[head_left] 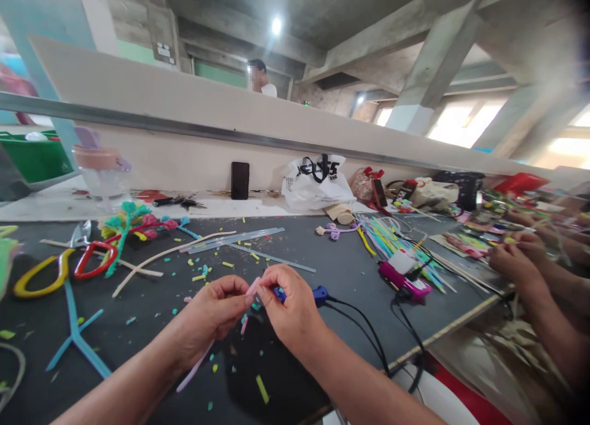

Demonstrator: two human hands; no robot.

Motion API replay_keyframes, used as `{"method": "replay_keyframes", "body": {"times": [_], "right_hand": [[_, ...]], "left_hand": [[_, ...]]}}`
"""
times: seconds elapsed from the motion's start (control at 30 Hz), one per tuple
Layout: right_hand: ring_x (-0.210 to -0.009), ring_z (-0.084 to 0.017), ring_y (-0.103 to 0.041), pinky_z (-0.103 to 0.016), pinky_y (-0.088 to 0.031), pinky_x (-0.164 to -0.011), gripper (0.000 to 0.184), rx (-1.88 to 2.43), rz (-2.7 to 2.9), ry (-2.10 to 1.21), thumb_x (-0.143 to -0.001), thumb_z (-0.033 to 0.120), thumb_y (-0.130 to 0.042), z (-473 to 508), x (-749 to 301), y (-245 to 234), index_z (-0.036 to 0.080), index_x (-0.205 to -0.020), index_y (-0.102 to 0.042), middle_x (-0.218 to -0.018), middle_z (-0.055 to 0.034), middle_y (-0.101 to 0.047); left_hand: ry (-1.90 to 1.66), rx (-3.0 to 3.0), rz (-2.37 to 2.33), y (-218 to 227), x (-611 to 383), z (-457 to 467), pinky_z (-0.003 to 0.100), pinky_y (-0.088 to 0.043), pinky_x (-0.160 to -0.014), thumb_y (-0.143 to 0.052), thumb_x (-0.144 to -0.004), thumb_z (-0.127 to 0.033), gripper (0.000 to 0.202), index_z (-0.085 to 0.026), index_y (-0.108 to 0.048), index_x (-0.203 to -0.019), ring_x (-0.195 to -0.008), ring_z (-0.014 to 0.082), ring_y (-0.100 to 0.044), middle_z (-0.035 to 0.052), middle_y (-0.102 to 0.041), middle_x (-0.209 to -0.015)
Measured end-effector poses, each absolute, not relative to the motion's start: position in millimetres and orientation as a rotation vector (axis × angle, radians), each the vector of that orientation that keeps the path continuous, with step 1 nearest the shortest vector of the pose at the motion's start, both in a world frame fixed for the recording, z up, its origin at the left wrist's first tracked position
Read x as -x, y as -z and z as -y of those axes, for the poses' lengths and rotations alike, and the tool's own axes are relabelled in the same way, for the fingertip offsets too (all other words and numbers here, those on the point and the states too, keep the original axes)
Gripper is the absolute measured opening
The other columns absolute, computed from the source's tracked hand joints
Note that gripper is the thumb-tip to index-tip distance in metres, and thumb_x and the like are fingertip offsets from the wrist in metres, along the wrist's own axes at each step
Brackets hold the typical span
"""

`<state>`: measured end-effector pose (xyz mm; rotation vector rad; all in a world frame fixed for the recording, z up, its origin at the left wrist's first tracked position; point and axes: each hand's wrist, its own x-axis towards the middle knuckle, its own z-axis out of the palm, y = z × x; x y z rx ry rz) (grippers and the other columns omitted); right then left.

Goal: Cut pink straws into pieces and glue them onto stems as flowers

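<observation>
In front of me, both hands meet over the dark table. My left hand (221, 305) pinches a pale pink fuzzy stem (197, 371), like a pipe cleaner, whose tail hangs below the palm. Its upper end (252, 287) pokes out between the fingertips, where my right hand (288, 302) pinches it too. Behind the right hand lies a blue corded tool (319, 295), partly hidden, which looks like a glue gun. A short pink piece (244, 324) is just under the fingers. Clear glue sticks (239, 237) lie beyond the hands.
Scissors (64, 274) with yellow and red handles and fuzzy flowers (126, 222) are at the left. A phone (240, 180) leans on the partition. At the right are colourful stems (382, 234), a magenta power block (405, 282) with cords, and another person's hands (519, 256). Small scraps litter the tabletop.
</observation>
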<state>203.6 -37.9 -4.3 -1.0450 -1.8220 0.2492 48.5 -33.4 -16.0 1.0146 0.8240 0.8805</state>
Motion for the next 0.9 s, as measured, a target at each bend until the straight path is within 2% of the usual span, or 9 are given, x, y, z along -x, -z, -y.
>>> {"method": "replay_keyframes", "body": {"times": [0.17, 0.37, 0.7, 0.9], "right_hand": [[-0.073, -0.014, -0.055, -0.028, -0.043, -0.07, 0.007, 1.069, 1.84, -0.299, -0.078, 0.015, -0.053, 41, -204, 1, 0.019, -0.074, -0.055, -0.075, -0.0018, -0.06], [-0.073, -0.013, -0.056, -0.026, -0.045, -0.069, 0.016, 1.089, 1.767, -0.408, -0.082, 0.016, -0.047, 43, -209, -2, 0.019, -0.096, -0.054, -0.088, -0.0039, -0.06], [-0.074, -0.013, -0.058, -0.026, -0.047, -0.072, 0.019, 1.112, 1.823, -0.576, -0.082, 0.018, -0.048, 45, -203, -3, 0.018, -0.099, -0.054, -0.085, -0.0037, -0.061], [-0.074, -0.013, -0.058, -0.024, -0.047, -0.069, 0.019, 1.117, 1.8, -0.67, -0.079, 0.016, -0.049, 45, -201, -3, 0.019, -0.096, -0.056, -0.082, -0.0019, -0.061]], "left_hand": [[-0.922, -1.028, -0.91, 14, -52, 35, 0.018, -0.012, -0.038, -0.067, -0.069, -0.039, 0.027, -0.017, -0.05, -0.068, -0.038, 0.0028, -0.019, -0.0103, -0.031, -0.044], [-0.969, -1.009, -0.884, 14, -53, 35, 0.017, -0.014, -0.039, -0.067, -0.068, -0.039, 0.027, -0.017, -0.053, -0.071, -0.039, 0.002, -0.02, -0.0091, -0.037, -0.049], [-0.943, -1.131, -0.938, 13, -50, 32, 0.019, -0.011, -0.039, -0.064, -0.07, -0.043, 0.028, -0.016, -0.055, -0.069, -0.041, 0.0041, -0.019, -0.0092, -0.03, -0.048], [-0.95, -1.263, -0.989, 6, -52, 37, 0.017, -0.021, -0.044, -0.063, -0.07, -0.037, 0.024, -0.015, -0.057, -0.064, -0.047, 0.0056, -0.029, -0.0064, -0.039, -0.053]]}}
